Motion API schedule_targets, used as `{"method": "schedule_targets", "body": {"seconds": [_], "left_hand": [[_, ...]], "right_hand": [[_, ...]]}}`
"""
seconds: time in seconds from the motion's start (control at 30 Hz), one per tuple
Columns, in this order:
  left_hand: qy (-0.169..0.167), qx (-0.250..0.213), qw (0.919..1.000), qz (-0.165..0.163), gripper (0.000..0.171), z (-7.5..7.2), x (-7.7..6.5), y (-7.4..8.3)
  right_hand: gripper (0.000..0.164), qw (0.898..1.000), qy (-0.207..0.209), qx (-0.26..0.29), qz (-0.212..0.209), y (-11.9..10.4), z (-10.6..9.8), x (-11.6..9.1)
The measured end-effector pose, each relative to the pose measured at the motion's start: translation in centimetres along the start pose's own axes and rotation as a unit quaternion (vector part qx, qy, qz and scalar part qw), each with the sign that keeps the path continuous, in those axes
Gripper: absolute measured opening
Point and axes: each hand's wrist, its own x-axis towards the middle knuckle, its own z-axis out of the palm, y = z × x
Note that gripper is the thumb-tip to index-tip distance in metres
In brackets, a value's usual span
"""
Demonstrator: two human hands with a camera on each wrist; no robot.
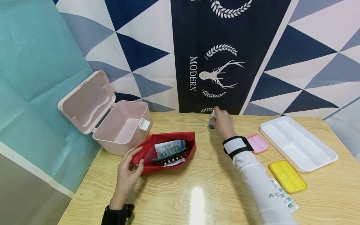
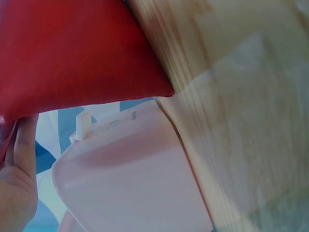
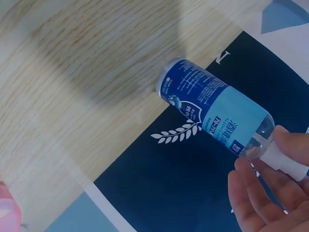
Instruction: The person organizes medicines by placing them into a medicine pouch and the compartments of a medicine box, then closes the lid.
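R hand (image 1: 224, 122) has thumb + fingers clamped on the white spray head of the clear, blue-label bottle (image 3: 212, 104), which is at the back of the table (image 1: 219, 200), next to the patterned backdrop (image 1: 217, 31). Can't tell if its base touches the wood. L hand (image 1: 127, 170) pinches the near-left end of the red pouch (image 1: 171, 135), thumb and fingers curled at the rim; mouth gapes, w/ blister packs (image 1: 170, 150) inside. Pouch lies right in front of the pink box (image 1: 112, 147), lid (image 1: 87, 104) up.

Risks, my guess: bottle is held by the head only — if the grip's off-centre, it could swing or slip; pressing the head could set off a spray. L hand has just one end of the pouch, so a hard tug might tip it & spill the packs, or the mouth could sag shut. Pouch could also knock the box, they're so close.

R forearm reaches over near the pink case (image 1: 258, 143), yellow case (image 1: 288, 176) and loose blister (image 1: 287, 198) — a low sleeve might drag those. White tray (image 1: 302, 156) further right, less exposed.
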Motion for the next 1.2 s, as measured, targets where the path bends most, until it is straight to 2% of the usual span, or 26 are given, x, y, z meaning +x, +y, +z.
{"method": "schedule_targets", "body": {"seconds": [0.33, 0.57, 0.83, 0.9, 1.03, 1.2], "left_hand": [[-0.002, -0.004, 0.9999, -0.01, 0.042, 0.0, 0.1, 0.4], [0.0, -0.003, 0.9999, 0.01, 0.041, 0.0, 0.1, 0.2], [0.002, 0.003, 1.0, 0.001, 0.042, 0.0, 0.1, 0.4], [0.006, 0.004, 0.9999, 0.009, 0.041, 0.1, 0.1, 0.7], [0.01, 0.001, 0.9998, 0.016, 0.038, 0.0, 0.4, 2.5], [0.005, 0.001, 0.9999, 0.011, 0.038, -0.2, 0.5, 3.7]], "right_hand": [[0.025, 1.0, 0.017, -0.002, -0.007, -1.2, -1.4, -1.1], [0.023, 0.998, 0.051, 0.013, -0.027, -3.2, -3.6, -2.4], [0.022, 0.993, 0.098, 0.013, -0.069, -5.8, -6.8, -4.4], [0.022, 0.991, 0.104, 0.011, -0.079, -6.3, -7.6, -5.0], [0.022, 0.989, 0.113, 0.013, -0.093, -7.2, -9.0, -6.2], [0.024, 0.989, 0.101, 0.032, -0.107, -8.4, -10.5, -7.7]]}}
